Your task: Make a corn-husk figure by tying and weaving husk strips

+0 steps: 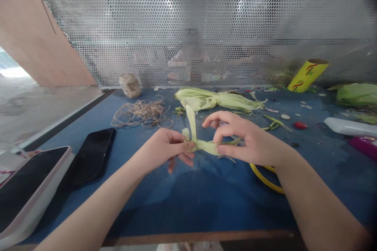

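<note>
Between my hands is a pale green corn husk strip [205,147], folded so that one end stands up and another runs to the right. My left hand [173,147] pinches the fold between thumb and forefinger, its other fingers loosely curled below. The strip's right part is pinched by the thumb and a finger of my right hand [240,137], whose forefinger is raised and bent. Behind them lies a bundle of corn husks [218,99], gathered at its middle. Partly hidden beneath my right forearm is a yellow ring-shaped handle [265,180].
Tangled twine [143,112] and a whitish roll [130,85] are at the back left. Two phones [94,156] lie left. A yellow tube [308,76], a white-handled object [350,126] and husk scraps [275,123] are on the right. A perforated metal panel [165,27] borders the table's back.
</note>
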The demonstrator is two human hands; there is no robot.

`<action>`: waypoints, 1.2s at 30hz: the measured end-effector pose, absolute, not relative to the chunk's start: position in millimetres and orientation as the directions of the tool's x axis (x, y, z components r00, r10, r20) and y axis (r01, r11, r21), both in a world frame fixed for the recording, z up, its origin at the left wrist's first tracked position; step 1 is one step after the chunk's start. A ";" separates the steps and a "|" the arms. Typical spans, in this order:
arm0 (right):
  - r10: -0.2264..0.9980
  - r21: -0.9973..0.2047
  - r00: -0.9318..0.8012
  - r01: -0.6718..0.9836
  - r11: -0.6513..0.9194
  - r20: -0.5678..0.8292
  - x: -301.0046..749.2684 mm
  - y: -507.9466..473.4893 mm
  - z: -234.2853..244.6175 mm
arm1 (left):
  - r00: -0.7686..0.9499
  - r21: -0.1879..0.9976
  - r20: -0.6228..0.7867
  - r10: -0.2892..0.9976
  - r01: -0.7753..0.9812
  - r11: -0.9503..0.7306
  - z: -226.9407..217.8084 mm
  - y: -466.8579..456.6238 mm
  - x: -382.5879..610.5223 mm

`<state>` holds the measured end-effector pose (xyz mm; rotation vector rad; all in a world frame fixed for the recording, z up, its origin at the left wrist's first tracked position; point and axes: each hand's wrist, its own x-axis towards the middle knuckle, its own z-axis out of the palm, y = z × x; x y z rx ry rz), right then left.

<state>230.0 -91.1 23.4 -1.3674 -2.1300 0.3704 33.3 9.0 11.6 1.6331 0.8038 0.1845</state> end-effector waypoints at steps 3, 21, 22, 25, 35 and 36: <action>0.862 -0.583 -0.376 0.635 0.507 0.340 226.9 -89.2 22.1 | 0.748 0.918 -0.321 0.581 0.397 -0.004 12.0 7.4 33.5; 0.762 -0.525 -0.465 0.553 0.647 0.450 216.2 -76.9 12.8 | 0.788 0.913 -0.359 0.500 0.408 0.013 11.4 0.7 32.4; 0.761 -0.508 -0.467 0.567 0.649 0.451 215.8 -75.8 10.8 | 0.791 0.910 -0.358 0.496 0.416 -0.006 12.0 0.3 32.4; 0.769 -0.459 -0.459 0.621 0.635 0.444 214.2 -74.0 6.6 | 0.802 0.907 -0.354 0.481 0.420 -0.034 13.3 -0.5 32.2; 0.819 -0.445 -0.221 0.749 0.490 0.530 194.5 -75.6 -4.0 | 0.810 0.933 -0.359 0.465 0.330 0.146 11.2 1.2 33.4; 0.815 -0.436 -0.215 0.757 0.487 0.538 193.7 -76.0 -5.2 | 0.811 0.932 -0.363 0.459 0.314 0.182 12.3 0.8 33.6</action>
